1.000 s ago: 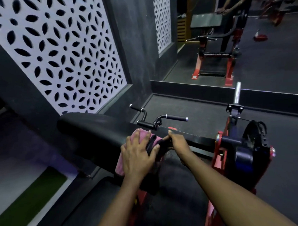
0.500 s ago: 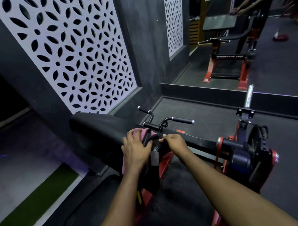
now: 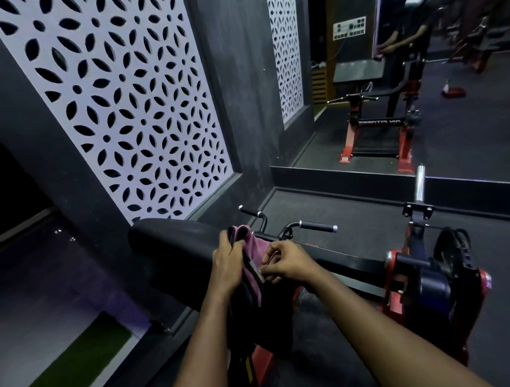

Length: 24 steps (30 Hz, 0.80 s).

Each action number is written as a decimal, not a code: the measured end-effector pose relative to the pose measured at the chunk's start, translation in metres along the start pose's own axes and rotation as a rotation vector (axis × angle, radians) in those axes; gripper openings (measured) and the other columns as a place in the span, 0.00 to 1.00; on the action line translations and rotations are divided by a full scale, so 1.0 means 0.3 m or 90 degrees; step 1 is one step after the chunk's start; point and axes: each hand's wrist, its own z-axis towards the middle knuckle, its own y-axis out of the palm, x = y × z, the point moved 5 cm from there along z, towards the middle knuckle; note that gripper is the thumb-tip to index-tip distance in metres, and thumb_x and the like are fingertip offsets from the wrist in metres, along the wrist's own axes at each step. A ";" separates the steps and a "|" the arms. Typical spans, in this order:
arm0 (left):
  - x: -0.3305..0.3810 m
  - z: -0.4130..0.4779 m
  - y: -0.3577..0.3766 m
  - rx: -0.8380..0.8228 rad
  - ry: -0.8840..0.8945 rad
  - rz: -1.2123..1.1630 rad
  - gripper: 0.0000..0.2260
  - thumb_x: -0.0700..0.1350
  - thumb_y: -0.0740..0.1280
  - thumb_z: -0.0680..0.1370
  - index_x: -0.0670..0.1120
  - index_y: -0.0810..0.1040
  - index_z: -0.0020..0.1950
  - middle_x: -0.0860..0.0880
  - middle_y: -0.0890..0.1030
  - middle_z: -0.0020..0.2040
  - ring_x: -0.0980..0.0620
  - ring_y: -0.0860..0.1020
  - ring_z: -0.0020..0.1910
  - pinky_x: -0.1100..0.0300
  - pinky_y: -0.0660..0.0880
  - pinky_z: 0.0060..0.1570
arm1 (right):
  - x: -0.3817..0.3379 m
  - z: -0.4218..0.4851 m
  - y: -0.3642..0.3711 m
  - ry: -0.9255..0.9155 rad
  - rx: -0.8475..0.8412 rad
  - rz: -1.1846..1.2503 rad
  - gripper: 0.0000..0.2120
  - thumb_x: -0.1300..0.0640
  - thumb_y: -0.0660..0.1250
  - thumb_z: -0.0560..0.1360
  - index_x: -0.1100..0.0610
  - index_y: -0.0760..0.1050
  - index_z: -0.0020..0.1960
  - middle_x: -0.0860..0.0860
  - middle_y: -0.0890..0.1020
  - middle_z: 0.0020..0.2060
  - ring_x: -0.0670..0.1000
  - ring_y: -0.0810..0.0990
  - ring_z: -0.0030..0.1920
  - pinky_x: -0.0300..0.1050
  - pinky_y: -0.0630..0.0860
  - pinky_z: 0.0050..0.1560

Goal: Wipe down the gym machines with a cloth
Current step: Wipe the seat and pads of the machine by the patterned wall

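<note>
A pink cloth [image 3: 255, 252] hangs over the right end of the machine's black padded rest [image 3: 174, 255]. My left hand [image 3: 227, 263] grips the cloth together with a dark strap at the pad's edge. My right hand [image 3: 286, 262] has its fingers curled and pinches the cloth's lower edge beside a small dark buckle. Just behind my hands, two black handle grips [image 3: 316, 226] stick up from the black bar [image 3: 353, 265] that runs right to the red and black pivot [image 3: 427, 279].
A perforated white panel [image 3: 121, 105] and dark wall stand close on the left. A wall mirror [image 3: 447, 82] ahead reflects the machine and a person. A chrome weight peg [image 3: 420, 186] rises at the right. Dark rubber flooring [image 3: 336, 207] surrounds the machine, with a green strip [image 3: 77, 365] at bottom left.
My left hand turned from lying flat on the cloth to gripping its edge. My right hand moved left from the bar onto the cloth. The view moved in closer.
</note>
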 end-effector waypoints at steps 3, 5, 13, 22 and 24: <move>-0.001 0.003 0.000 -0.017 0.005 0.001 0.05 0.48 0.61 0.81 0.49 0.71 0.56 0.42 0.77 0.49 0.45 0.77 0.46 0.53 0.70 0.47 | -0.012 -0.006 0.013 -0.006 0.106 -0.028 0.08 0.69 0.74 0.72 0.60 0.77 0.42 0.57 0.84 0.32 0.52 0.85 0.32 0.47 0.84 0.35; -0.004 0.007 -0.004 -0.027 0.002 0.001 0.06 0.48 0.61 0.81 0.48 0.71 0.57 0.41 0.77 0.49 0.43 0.77 0.47 0.53 0.70 0.48 | -0.016 -0.017 0.008 -0.008 0.172 -0.004 0.07 0.69 0.70 0.73 0.58 0.77 0.41 0.59 0.84 0.32 0.53 0.84 0.30 0.51 0.83 0.36; 0.012 0.008 0.024 -0.076 0.013 0.030 0.07 0.44 0.59 0.82 0.42 0.67 0.58 0.39 0.76 0.50 0.42 0.73 0.47 0.55 0.65 0.46 | -0.012 -0.041 0.056 0.034 0.053 -0.002 0.07 0.65 0.75 0.74 0.56 0.79 0.45 0.50 0.83 0.32 0.48 0.82 0.35 0.43 0.79 0.42; 0.007 0.031 0.055 -0.190 0.027 0.071 0.12 0.45 0.61 0.83 0.48 0.61 0.63 0.44 0.75 0.61 0.44 0.74 0.60 0.57 0.65 0.54 | 0.046 -0.083 0.122 0.057 0.139 -0.030 0.09 0.64 0.74 0.72 0.52 0.78 0.39 0.48 0.82 0.34 0.47 0.79 0.36 0.42 0.76 0.42; -0.014 0.034 0.077 -0.223 0.061 0.100 0.14 0.48 0.63 0.82 0.51 0.62 0.65 0.45 0.73 0.66 0.46 0.72 0.66 0.57 0.65 0.62 | 0.062 -0.095 0.121 0.077 0.151 -0.011 0.10 0.68 0.71 0.72 0.53 0.77 0.41 0.49 0.81 0.30 0.44 0.78 0.31 0.38 0.75 0.38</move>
